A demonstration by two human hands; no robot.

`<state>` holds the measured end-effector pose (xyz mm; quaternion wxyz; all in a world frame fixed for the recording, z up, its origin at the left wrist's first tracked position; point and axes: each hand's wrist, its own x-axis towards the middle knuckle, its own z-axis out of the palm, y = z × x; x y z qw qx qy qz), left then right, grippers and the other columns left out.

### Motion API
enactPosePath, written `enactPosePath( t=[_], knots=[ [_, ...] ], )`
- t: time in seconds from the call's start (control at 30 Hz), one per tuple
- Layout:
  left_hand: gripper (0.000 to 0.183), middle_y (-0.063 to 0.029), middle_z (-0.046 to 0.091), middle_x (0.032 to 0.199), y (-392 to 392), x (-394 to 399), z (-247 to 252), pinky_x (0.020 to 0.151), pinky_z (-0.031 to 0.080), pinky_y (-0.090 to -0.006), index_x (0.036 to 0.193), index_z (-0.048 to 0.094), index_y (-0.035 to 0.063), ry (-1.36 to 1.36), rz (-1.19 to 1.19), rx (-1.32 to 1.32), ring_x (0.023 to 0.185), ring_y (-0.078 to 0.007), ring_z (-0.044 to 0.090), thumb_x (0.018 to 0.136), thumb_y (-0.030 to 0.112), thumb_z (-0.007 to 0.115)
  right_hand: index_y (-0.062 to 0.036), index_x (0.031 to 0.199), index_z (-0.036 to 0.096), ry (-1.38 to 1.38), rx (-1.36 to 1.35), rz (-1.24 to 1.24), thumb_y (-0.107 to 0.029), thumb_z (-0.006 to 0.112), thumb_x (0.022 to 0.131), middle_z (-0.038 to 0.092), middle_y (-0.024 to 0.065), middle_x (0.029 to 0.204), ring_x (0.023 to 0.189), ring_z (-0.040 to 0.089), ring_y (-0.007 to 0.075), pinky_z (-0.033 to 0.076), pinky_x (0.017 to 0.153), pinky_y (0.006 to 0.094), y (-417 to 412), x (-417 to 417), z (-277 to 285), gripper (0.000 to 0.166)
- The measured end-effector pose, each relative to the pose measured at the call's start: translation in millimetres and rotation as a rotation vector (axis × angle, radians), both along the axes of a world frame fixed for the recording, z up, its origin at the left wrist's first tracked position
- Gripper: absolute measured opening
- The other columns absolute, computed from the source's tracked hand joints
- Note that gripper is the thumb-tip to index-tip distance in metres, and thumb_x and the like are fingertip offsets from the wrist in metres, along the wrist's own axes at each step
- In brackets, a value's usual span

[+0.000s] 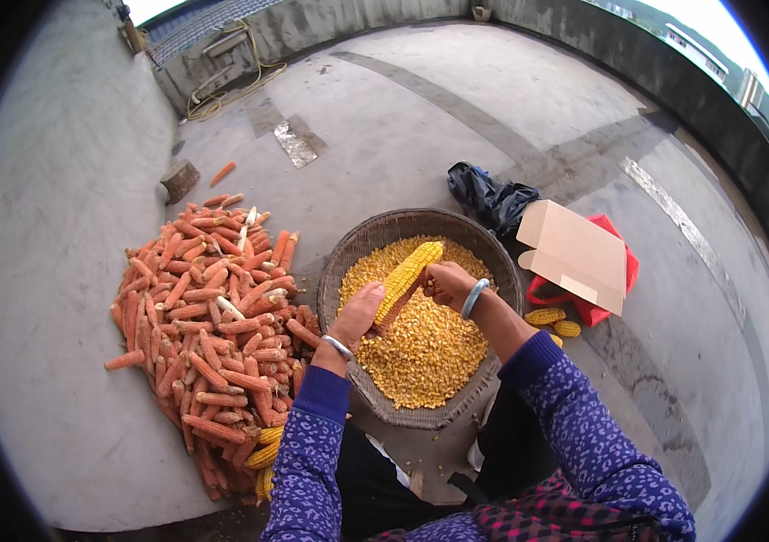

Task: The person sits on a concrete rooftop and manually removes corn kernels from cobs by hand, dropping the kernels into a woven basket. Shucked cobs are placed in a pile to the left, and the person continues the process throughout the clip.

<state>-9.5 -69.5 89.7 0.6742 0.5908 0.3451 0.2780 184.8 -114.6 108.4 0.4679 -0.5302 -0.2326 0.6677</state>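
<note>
My left hand (pixel 357 313) grips the lower end of a yellow corn cob (pixel 406 274), which tilts up to the right over a round woven basket (pixel 418 419). Kernels still cover its upper face, while a reddish strip along the lower side is bare. My right hand (pixel 449 281), fingers curled, touches the cob's right side near the upper end; whether it grips the cob is hidden. Loose corn kernels (pixel 425 366) fill much of the basket below both hands. The basket stands on the concrete floor between my legs.
A large heap of bare reddish cobs (pixel 208 325) lies left of the basket, with unshelled corn (pixel 264 455) at its near edge. Beyond the basket's right side are a black plastic bag (pixel 489 196), a cardboard box (pixel 577 251), a red bag (pixel 630 271) and several yellow cobs (pixel 546 316).
</note>
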Motion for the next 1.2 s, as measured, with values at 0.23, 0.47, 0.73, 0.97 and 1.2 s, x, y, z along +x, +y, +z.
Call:
enactPosePath(
  t=[0.23, 0.47, 0.73, 0.97, 1.2],
  knots=[
    [0.024, -0.0029, 0.054, 0.074, -3.4, -13.4, 34.0, 0.038, 0.039, -0.0203, 0.1, 0.044, 0.0066, -0.063, -0.058, -0.309, 0.051, -0.0078, 0.05, 0.087, 0.026, 0.037, -0.004, 0.082, 0.051, 0.061, -0.008, -0.017, -0.018, 0.041, 0.078, 0.048, 0.0021, 0.07, 0.051, 0.042, 0.0066, 0.027, 0.035, 0.0166, -6.4, -1.8, 19.7, 0.018],
    [0.023, -0.0011, 0.053, 0.077, 5.9, -8.7, -4.4, 0.041, 0.041, -0.02, 0.099, 0.046, 0.005, -0.005, -0.045, 0.013, 0.053, -0.0073, 0.05, 0.086, 0.023, 0.041, -0.0035, 0.077, 0.051, 0.009, -0.063, -0.037, -0.013, 0.041, 0.076, 0.045, 0.0024, 0.061, 0.048, 0.041, 0.0079, 0.026, 0.035, 0.0179, -1.6, -1.7, 7.4, 0.014],
    [0.025, -0.0043, 0.055, 0.076, -1.2, -7.9, 30.4, 0.041, 0.041, -0.0209, 0.099, 0.045, 0.0044, -0.04, -0.142, -0.301, 0.052, -0.0089, 0.051, 0.087, 0.025, 0.037, -0.0033, 0.077, 0.05, 0.132, -0.06, -0.058, -0.013, 0.042, 0.076, 0.048, 0.0033, 0.064, 0.05, 0.045, 0.0077, 0.027, 0.033, 0.0167, -6.7, 7.1, 16.0, 0.013],
    [0.026, -0.0036, 0.054, 0.073, -2.8, -14.1, 37.9, 0.04, 0.042, -0.0208, 0.099, 0.045, 0.0045, -0.037, -0.136, -0.296, 0.052, -0.0081, 0.05, 0.087, 0.026, 0.037, -0.0046, 0.076, 0.048, 0.049, -0.06, -0.024, -0.015, 0.041, 0.077, 0.048, 0.0026, 0.065, 0.049, 0.043, 0.0071, 0.025, 0.033, 0.0169, -5.8, 4.5, 21.0, 0.013],
    [0.028, -0.0016, 0.053, 0.073, -0.6, -9.7, 22.6, 0.041, 0.042, -0.0209, 0.101, 0.045, 0.0037, 0.057, -0.088, -0.067, 0.054, -0.008, 0.051, 0.087, 0.027, 0.038, -0.0033, 0.07, 0.046, -0.008, -0.091, -0.027, -0.011, 0.039, 0.075, 0.044, 0.0025, 0.061, 0.046, 0.038, 0.0073, 0.022, 0.034, 0.0185, -2.6, 6.3, 4.2, 0.011]
  ],
)
